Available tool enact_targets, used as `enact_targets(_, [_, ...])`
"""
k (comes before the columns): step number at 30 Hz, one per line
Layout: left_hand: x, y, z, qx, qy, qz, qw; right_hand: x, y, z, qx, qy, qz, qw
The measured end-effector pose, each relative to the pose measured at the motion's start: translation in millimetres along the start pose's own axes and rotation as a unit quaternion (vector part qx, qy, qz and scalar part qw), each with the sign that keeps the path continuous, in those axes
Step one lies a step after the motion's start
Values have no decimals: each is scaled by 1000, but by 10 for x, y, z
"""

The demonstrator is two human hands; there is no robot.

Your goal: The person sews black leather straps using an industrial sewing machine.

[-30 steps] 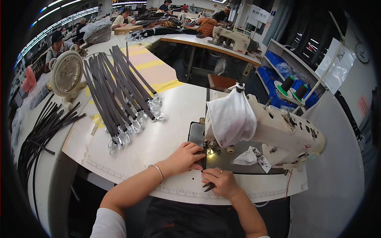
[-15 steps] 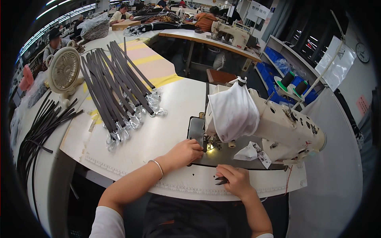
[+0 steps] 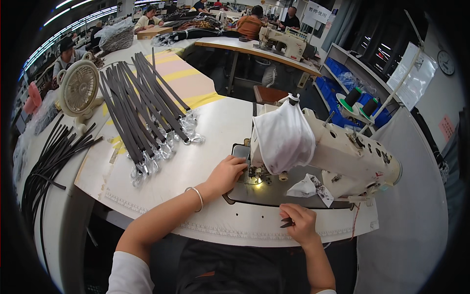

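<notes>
A cream sewing machine (image 3: 342, 147) stands on the white table, a white cloth (image 3: 286, 137) draped over its head. My left hand (image 3: 227, 174) is at the left of the lit needle area (image 3: 257, 180), over the dark metal bed plate. Its fingers are bent and pressed together, and what they may hold is hidden. Above the table's front edge my right hand (image 3: 299, 223) is closed on small dark thread snips (image 3: 288, 223), blades pointing left. A dark strap (image 3: 254, 109) shows behind the machine head. A crumpled, stained white cloth (image 3: 309, 190) lies on the bed at the right.
Several dark straps with metal clasps (image 3: 142, 112) lie on the table at the left. More dark straps (image 3: 49, 166) lie on the side surface, near a cream fan (image 3: 79, 90). Thread cones (image 3: 352, 98) stand behind the machine. Other people work at the far tables.
My left hand has shifted slightly away from me, its fingers now beside the machine head. My right hand, with the snips, has moved a little to the right.
</notes>
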State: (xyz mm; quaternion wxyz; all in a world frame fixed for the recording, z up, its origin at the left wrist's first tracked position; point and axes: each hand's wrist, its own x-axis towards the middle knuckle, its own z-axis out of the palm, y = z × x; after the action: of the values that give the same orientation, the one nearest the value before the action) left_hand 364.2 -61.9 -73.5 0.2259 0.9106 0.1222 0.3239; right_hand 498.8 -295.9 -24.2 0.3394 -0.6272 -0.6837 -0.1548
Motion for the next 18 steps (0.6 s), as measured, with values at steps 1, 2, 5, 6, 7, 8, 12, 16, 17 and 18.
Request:
enact_targets(1, [89,-85,38,-4,-14,0,1000,-10,-5,11,5,-4,6,1000])
enact_targets(2, [146,-172,56,-9,-28,0,1000,-18,-18,27,7,-4,5,1000])
enact_targets(5, [300,-214,-48,51,-132,54,988,-63,-33,19,10,-1,-18,1000])
enact_targets(6, [327,-196,-58,49,-132,57,988,-78,-34,-23,9,3,-20,1000])
enact_targets(7, [346,-176,-74,38,-147,53,987,-91,-22,-58,9,6,-23,1000])
enact_targets(8, [357,-169,-78,26,-162,50,985,-104,15,-91,8,6,-22,1000])
enact_targets(12, [336,-232,-45,17,-132,54,990,-247,308,-435,-78,145,60,985])
enact_targets(16, [325,-215,-48,20,-126,52,990,-83,1201,-1132,78,441,246,859])
enact_targets(17, [295,-217,-75,16,-121,42,992,73,1424,-1351,-98,426,233,869])
enact_targets(18, [251,-243,-96,25,-124,34,991,172,1758,-1510,-156,430,260,850])
